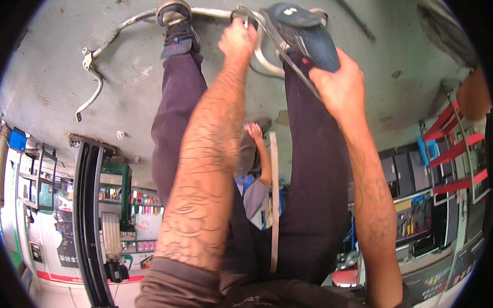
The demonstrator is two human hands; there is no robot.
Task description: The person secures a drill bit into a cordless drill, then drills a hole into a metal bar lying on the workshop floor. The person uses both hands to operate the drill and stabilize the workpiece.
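Landmark: bent metal rod [123,25] lying on grey concrete floor [48,79], running across the top of the view.

Left end of rod curls into a hook, well clear of both hands. Just right of that hook, a foot in a dark shoe [177,27] stands on the rod. Further right along the rod, the left hand [237,41] is closed in a fist around it, fingers wrapped tight. Right of the fist, the rod loops under a second shoe, blue [303,33]. The right hand [339,85] presses against the near side of that blue shoe, fingers curled on it; whether it also grips the rod cannot be told. Below the rod, between the forearms, another person [255,170] is bent over.
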